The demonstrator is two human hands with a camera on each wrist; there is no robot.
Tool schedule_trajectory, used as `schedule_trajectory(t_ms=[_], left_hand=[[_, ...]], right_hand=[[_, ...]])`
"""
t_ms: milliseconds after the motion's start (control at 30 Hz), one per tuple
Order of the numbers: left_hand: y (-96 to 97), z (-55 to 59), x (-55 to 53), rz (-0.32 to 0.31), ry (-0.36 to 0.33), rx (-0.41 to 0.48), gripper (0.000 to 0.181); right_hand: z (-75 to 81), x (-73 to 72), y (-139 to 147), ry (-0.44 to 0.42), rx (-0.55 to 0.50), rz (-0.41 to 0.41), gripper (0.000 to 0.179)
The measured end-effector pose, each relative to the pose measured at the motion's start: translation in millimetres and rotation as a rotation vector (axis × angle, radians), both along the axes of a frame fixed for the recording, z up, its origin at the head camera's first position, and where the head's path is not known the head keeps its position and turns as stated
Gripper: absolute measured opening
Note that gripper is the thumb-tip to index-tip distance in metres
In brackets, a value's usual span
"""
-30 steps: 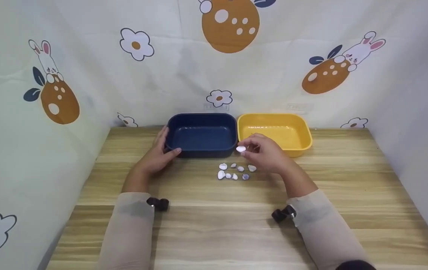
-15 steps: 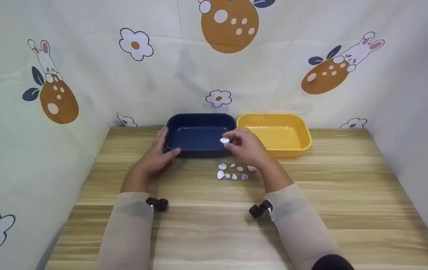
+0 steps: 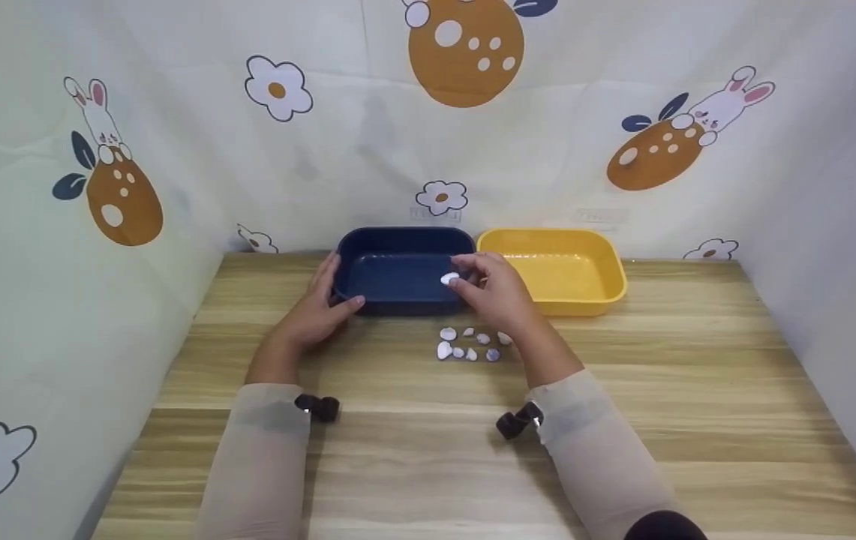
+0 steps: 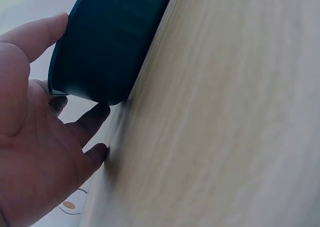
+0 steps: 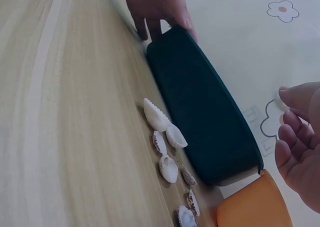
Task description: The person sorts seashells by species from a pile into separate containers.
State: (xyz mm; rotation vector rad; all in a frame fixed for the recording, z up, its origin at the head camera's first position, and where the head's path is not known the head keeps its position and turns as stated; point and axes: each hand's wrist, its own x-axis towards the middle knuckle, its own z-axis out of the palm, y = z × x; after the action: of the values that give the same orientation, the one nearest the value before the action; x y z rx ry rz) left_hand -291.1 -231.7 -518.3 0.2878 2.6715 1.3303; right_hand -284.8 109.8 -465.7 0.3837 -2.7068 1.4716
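Note:
My left hand (image 3: pixel 313 309) rests at the left front corner of a dark blue plastic box (image 3: pixel 405 307), thumb on the front rim, fingers along the side wall. In the left wrist view the fingers (image 4: pixel 92 122) look loosely extended against the box. Over the right end of that box is my right hand (image 3: pixel 499 289), thumb and forefinger parted. A small white seashell (image 3: pixel 449 278) shows just off the thumb tip; in the right wrist view no shell is seen at the fingers (image 5: pixel 295 137). Several other seashells (image 3: pixel 445 350) lie on the table before the box.
A yellow box (image 3: pixel 578 306) stands close against the blue box's right side. Both boxes sit at the back of a wood-grain table (image 3: pixel 412 465), near a wall cloth (image 3: pixel 352 157) printed with rabbits and flowers.
My right hand has moved left with the seashell, from the gap between the boxes to above the blue box. Its thumb and forefinger have since parted. My left hand stays on the box.

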Motion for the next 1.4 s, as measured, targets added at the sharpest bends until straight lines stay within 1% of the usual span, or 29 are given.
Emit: schedule_trajectory(t_ms=[167, 267, 433, 600, 700, 800, 933, 1100, 1167, 1233, 1400], left_hand=[[-0.5, -0.9, -1.2, -0.001, 0.003, 0.006, 0.1], [-0.2, -0.7, -0.5, -0.008, 0.011, 0.011, 0.1], [0.6, 0.7, 1.4, -0.015, 0.002, 0.032, 0.099], [0.7, 0.8, 2.2, -0.012, 0.002, 0.024, 0.097], [0.6, 1.2, 2.6, -0.01, 0.001, 0.021, 0.097], [0.2, 1.3, 2.5, -0.006, -0.001, 0.022, 0.097], [-0.5, 0.8, 1.9, 0.0, -0.004, 0.019, 0.097], [-0.3, 0.7, 1.9, 0.009, -0.007, 0.019, 0.097], [0.1, 0.7, 1.9, 0.012, -0.002, 0.018, 0.097], [0.3, 0.6, 1.8, 0.012, 0.003, 0.017, 0.097], [0.5, 0.7, 1.4, -0.003, 0.036, 0.011, 0.098]], right_hand=[[-2.3, -0.9, 1, 0.021, 0.021, -0.007, 0.036], [-3.4, -0.9, 2, 0.022, 0.022, 0.002, 0.036], [-4.9, 0.5, 3, 0.028, 0.016, 0.02, 0.036], [-6.1, 3.7, 9, -0.012, -0.002, 0.039, 0.035], [-6.8, 4.9, 16, -0.026, -0.009, 0.047, 0.035], [-8.2, 5.1, 25, -0.014, 0.0, 0.048, 0.035], [-9.4, 7.0, 38, 0.005, 0.052, 0.051, 0.033], [-4.7, 13.6, 53, -0.03, 0.098, 0.037, 0.035], [-2.1, 16.5, 59, -0.057, 0.102, 0.023, 0.036], [-1.0, 19.1, 65, -0.066, 0.107, 0.013, 0.035], [-2.3, 22.3, 78, -0.036, 0.114, 0.016, 0.034]])
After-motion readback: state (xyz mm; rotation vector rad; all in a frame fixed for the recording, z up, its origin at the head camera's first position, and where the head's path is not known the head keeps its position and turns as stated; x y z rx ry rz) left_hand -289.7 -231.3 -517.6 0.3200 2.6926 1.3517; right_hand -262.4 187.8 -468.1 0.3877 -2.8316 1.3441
